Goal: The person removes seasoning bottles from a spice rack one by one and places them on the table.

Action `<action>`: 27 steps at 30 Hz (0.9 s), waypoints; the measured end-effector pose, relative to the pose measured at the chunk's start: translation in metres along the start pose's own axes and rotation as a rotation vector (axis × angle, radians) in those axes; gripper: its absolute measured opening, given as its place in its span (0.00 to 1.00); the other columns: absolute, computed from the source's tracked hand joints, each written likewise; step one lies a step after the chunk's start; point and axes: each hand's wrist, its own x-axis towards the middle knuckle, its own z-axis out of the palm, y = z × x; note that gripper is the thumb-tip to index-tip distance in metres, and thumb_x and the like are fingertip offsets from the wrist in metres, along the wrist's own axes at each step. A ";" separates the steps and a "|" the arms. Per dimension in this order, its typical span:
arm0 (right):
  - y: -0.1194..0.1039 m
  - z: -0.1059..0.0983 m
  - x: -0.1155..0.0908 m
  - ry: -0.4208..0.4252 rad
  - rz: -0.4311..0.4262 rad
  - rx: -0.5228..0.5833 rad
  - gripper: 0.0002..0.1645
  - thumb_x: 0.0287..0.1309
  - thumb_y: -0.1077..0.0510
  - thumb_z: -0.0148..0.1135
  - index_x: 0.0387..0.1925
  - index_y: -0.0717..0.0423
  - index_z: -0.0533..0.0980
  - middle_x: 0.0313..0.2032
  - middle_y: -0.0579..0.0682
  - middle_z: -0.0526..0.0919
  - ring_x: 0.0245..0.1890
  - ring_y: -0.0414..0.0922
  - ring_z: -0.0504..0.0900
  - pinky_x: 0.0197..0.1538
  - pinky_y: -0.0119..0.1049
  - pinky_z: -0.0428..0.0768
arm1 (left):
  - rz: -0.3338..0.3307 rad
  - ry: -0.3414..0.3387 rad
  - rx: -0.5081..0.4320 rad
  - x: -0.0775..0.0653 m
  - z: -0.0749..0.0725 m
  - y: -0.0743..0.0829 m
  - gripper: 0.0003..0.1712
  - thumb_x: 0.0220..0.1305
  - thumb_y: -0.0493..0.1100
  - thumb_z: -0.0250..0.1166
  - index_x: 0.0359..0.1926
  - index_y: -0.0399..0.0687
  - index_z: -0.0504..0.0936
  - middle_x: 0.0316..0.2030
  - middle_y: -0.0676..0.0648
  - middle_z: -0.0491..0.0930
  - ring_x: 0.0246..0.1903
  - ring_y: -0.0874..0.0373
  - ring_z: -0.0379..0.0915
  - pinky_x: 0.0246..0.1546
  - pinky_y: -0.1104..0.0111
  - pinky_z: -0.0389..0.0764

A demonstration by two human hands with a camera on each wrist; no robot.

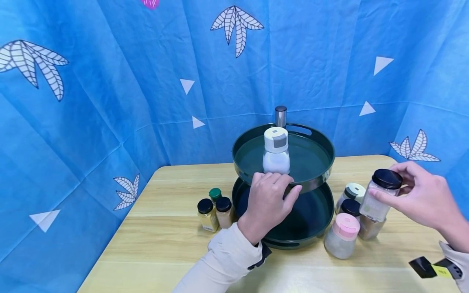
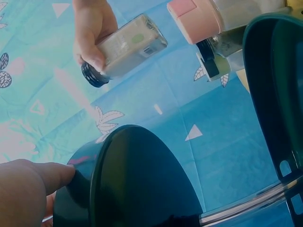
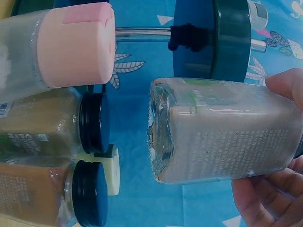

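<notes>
My right hand point(image 1: 421, 195) grips a square clear spice jar point(image 1: 375, 205) with a black lid, fingers and thumb near the lid. It is held up above the jars on the right; the right wrist view shows pale contents inside the jar point(image 3: 227, 135). With my left hand point(image 1: 267, 203) I grip the front rim of the upper tray of a dark green two-tier rack point(image 1: 311, 162). A white-capped shaker point(image 1: 276, 158) of white powder stands on that tray, just behind my left fingers. The lower tray point(image 1: 307, 215) is partly hidden by my left arm.
Right of the rack stand a pink-capped jar point(image 1: 341, 240), a black-lidded jar point(image 1: 351, 207) and a white-capped jar point(image 1: 354, 191), close together. Left of it are small jars with black lids point(image 1: 224, 211) and a green-capped one point(image 1: 215, 193). A blue curtain point(image 1: 234, 89) backs the wooden table point(image 1: 154, 244).
</notes>
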 end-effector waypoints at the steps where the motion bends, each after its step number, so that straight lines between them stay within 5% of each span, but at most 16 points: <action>1: 0.001 0.000 -0.001 -0.004 0.004 0.001 0.34 0.32 0.53 0.79 0.39 0.65 0.72 0.25 0.65 0.82 0.18 0.22 0.69 0.16 0.31 0.67 | 0.001 0.000 0.001 0.000 0.000 0.000 0.10 0.59 0.51 0.66 0.33 0.50 0.85 0.30 0.52 0.87 0.32 0.60 0.80 0.31 0.67 0.72; 15: 0.008 0.007 -0.013 -0.063 0.027 0.007 0.32 0.34 0.53 0.79 0.38 0.64 0.71 0.24 0.62 0.82 0.18 0.25 0.70 0.15 0.35 0.68 | -0.001 -0.001 -0.004 -0.001 0.000 0.000 0.10 0.59 0.51 0.67 0.33 0.50 0.84 0.30 0.52 0.87 0.33 0.60 0.80 0.31 0.67 0.72; 27: 0.015 0.012 -0.020 -0.024 -0.003 0.009 0.32 0.29 0.54 0.80 0.36 0.61 0.73 0.22 0.59 0.83 0.18 0.25 0.70 0.15 0.34 0.67 | -0.003 0.000 0.001 -0.001 0.001 0.001 0.10 0.58 0.51 0.67 0.34 0.50 0.85 0.31 0.52 0.87 0.33 0.60 0.80 0.32 0.67 0.73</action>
